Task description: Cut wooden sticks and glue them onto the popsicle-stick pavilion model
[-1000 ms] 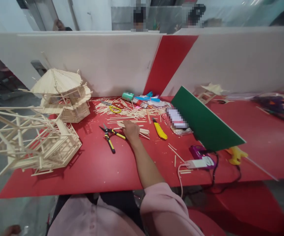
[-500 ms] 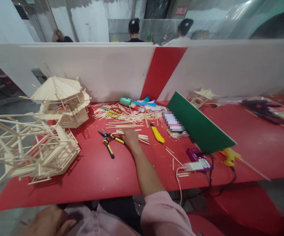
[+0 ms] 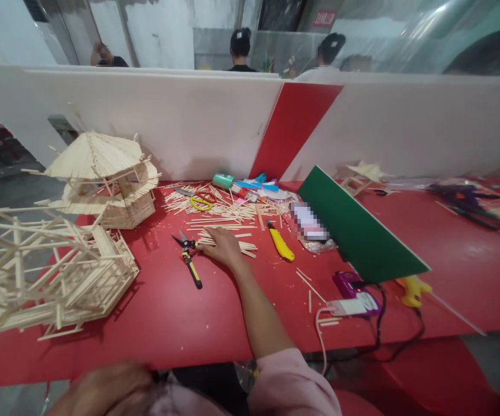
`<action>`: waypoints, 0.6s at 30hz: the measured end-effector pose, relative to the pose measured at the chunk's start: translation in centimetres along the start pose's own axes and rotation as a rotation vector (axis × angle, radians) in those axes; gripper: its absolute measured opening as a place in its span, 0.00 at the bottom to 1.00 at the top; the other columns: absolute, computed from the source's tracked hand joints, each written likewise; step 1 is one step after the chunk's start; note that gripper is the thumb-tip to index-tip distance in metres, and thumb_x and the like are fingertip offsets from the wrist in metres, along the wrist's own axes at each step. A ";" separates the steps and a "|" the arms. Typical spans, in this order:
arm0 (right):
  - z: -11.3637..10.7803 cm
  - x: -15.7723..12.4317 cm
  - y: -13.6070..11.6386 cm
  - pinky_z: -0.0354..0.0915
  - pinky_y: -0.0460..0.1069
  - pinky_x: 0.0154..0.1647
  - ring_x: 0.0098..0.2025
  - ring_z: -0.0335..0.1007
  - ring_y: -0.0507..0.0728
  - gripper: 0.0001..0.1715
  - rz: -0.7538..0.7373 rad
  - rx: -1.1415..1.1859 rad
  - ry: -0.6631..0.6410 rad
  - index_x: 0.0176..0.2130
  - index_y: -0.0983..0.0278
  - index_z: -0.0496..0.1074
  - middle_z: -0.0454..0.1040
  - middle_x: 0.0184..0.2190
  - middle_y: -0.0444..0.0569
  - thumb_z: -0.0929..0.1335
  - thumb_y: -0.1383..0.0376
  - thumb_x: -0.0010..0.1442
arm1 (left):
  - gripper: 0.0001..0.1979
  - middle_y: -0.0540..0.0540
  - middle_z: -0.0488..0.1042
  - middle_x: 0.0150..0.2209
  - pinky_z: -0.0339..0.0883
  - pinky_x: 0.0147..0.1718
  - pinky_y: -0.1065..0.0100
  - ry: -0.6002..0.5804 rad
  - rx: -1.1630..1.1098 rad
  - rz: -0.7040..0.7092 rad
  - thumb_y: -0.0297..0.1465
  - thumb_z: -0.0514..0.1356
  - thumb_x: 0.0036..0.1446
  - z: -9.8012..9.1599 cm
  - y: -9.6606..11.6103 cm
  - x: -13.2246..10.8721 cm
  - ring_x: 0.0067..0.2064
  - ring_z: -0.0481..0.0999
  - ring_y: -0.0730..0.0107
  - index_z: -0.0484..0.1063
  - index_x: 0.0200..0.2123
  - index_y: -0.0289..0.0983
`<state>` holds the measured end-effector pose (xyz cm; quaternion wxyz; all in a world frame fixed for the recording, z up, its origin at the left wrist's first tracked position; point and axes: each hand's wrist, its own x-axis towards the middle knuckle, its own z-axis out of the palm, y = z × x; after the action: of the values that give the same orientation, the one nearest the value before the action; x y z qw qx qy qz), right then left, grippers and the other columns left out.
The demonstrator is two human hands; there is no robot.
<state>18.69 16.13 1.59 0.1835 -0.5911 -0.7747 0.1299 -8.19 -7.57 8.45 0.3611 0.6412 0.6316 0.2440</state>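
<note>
My right hand [image 3: 223,245] is at the garden snips [image 3: 192,268], its fingers around the handle beside the pivot and covering most of it. The other yellow-and-black handle points toward me, and the short blades [image 3: 179,238] are spread apart. Thin wooden sticks [image 3: 247,247] lie partly under and beyond this hand. My left hand [image 3: 111,384] is low, in front of the table's near edge, blurred, with its fingers unclear. A wooden stick frame [image 3: 71,283] stands at left, nearest this hand. Behind it is a stick-built pavilion model [image 3: 96,156] with a layered roof.
Yellow-handled scissors [image 3: 200,203] rest among loose sticks. A yellow utility knife [image 3: 281,242], a phone [image 3: 308,221] and a green board [image 3: 358,231] are to the right. Beyond are a purple power box [image 3: 349,286] with cables and a yellow glue gun [image 3: 413,290]. A white partition [image 3: 145,115] stands behind.
My right hand has shifted left from the sticks onto the snips' handle, now covering it. My left hand has moved slightly right and is more blurred. The view has tilted slightly.
</note>
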 end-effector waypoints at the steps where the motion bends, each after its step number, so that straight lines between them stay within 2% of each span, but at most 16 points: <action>1: 0.1 0.1 0.2 0.62 0.51 0.50 0.52 0.71 0.61 0.37 -0.033 0.028 0.017 0.61 0.59 0.72 0.78 0.50 0.53 0.70 0.43 0.61 | 0.16 0.45 0.79 0.34 0.75 0.39 0.65 -0.132 -0.017 0.122 0.45 0.58 0.64 0.4 1.1 2.3 0.35 0.77 0.62 0.81 0.35 0.43; 2: 0.1 0.3 0.4 0.62 0.51 0.51 0.53 0.71 0.61 0.36 -0.059 0.052 0.043 0.60 0.60 0.73 0.78 0.50 0.53 0.70 0.43 0.61 | 0.17 0.46 0.79 0.29 0.72 0.36 0.67 -0.247 -0.037 0.248 0.44 0.58 0.64 1.0 2.3 4.9 0.31 0.76 0.64 0.80 0.31 0.43; 3: -0.1 0.6 0.8 0.61 0.51 0.53 0.53 0.70 0.60 0.32 -0.065 0.063 0.080 0.58 0.61 0.75 0.78 0.50 0.54 0.70 0.45 0.63 | 0.18 0.46 0.77 0.26 0.70 0.33 0.69 -0.311 -0.064 0.361 0.43 0.57 0.65 1.7 3.6 7.7 0.29 0.75 0.66 0.79 0.27 0.41; 4: -0.4 1.1 1.4 0.61 0.52 0.54 0.53 0.70 0.60 0.28 -0.043 0.054 0.127 0.56 0.61 0.76 0.78 0.50 0.54 0.68 0.47 0.66 | 0.20 0.47 0.76 0.24 0.68 0.32 0.69 -0.312 -0.103 0.441 0.42 0.56 0.65 2.6 4.9 10.4 0.28 0.73 0.68 0.77 0.25 0.40; 6: -1.5 2.6 2.8 0.60 0.52 0.55 0.53 0.69 0.60 0.23 0.102 -0.046 0.217 0.53 0.62 0.78 0.78 0.51 0.54 0.62 0.54 0.72 | 0.22 0.47 0.74 0.21 0.66 0.30 0.69 -0.149 -0.230 0.479 0.44 0.57 0.63 4.9 7.0 15.1 0.25 0.70 0.70 0.74 0.21 0.37; 8: -2.8 4.5 4.5 0.59 0.55 0.53 0.53 0.69 0.62 0.23 0.318 -0.211 0.259 0.53 0.62 0.79 0.78 0.51 0.57 0.59 0.60 0.73 | 0.20 0.45 0.78 0.25 0.68 0.30 0.69 -0.031 -0.422 0.406 0.47 0.61 0.59 7.4 7.8 18.5 0.28 0.75 0.68 0.77 0.25 0.36; 10: -4.0 6.5 6.1 0.59 0.57 0.51 0.53 0.69 0.65 0.21 0.463 -0.326 0.245 0.52 0.62 0.80 0.78 0.49 0.60 0.61 0.65 0.70 | 0.21 0.46 0.77 0.24 0.68 0.25 0.70 0.088 -0.619 0.250 0.49 0.63 0.56 9.6 7.3 20.3 0.25 0.74 0.69 0.78 0.29 0.36; 11: -4.3 7.4 6.8 0.59 0.57 0.49 0.52 0.69 0.66 0.20 0.484 -0.351 0.226 0.51 0.62 0.81 0.78 0.48 0.61 0.62 0.67 0.69 | 0.22 0.47 0.75 0.21 0.66 0.21 0.70 0.110 -0.689 0.178 0.50 0.64 0.54 10.4 6.7 20.7 0.22 0.72 0.70 0.78 0.30 0.35; 14: -4.5 9.1 8.4 0.57 0.57 0.50 0.53 0.66 0.66 0.21 0.415 -0.384 0.198 0.52 0.61 0.80 0.77 0.49 0.62 0.62 0.69 0.67 | 0.24 0.51 0.69 0.17 0.64 0.17 0.72 0.153 -0.810 0.079 0.53 0.68 0.48 11.7 4.6 21.2 0.18 0.67 0.74 0.79 0.29 0.34; 16: -4.3 9.7 9.1 0.55 0.58 0.52 0.56 0.62 0.67 0.22 0.358 -0.408 0.193 0.53 0.62 0.79 0.75 0.52 0.63 0.62 0.68 0.68 | 0.26 0.51 0.69 0.17 0.66 0.17 0.72 0.167 -0.845 0.052 0.53 0.69 0.45 11.9 3.7 21.3 0.18 0.68 0.75 0.79 0.29 0.34; 18: -4.4 9.9 9.8 0.52 0.59 0.54 0.58 0.59 0.67 0.20 0.315 -0.435 0.207 0.49 0.65 0.81 0.74 0.54 0.64 0.62 0.68 0.67 | 0.27 0.51 0.70 0.17 0.67 0.16 0.72 0.178 -0.868 0.031 0.54 0.70 0.44 11.8 3.5 21.4 0.18 0.68 0.74 0.80 0.30 0.34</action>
<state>26.76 28.22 2.72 0.1080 -0.7396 -0.6603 -0.0736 4.88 11.94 0.77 0.5374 0.4164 0.4895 0.5461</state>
